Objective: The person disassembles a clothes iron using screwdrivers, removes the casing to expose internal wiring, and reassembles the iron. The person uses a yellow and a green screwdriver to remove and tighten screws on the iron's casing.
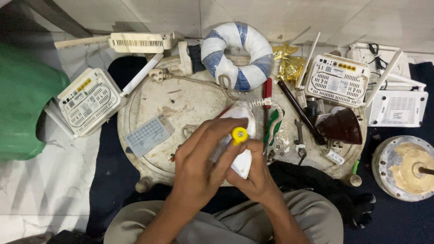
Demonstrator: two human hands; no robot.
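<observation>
Gripping a yellow-capped screwdriver (239,135) in our left hand (199,167), we press it into a white plastic casing (242,118); our right hand (255,174) clasps that casing from below. It sits over the round desk (190,104), near a red-handled screwdriver (267,92).

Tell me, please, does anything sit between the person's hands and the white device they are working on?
Nothing visible does. The left hand wraps over the white device and grips a yellow-capped tool against it, while the right hand cups the device from below. Both hands touch it directly above the round work tray.
</observation>
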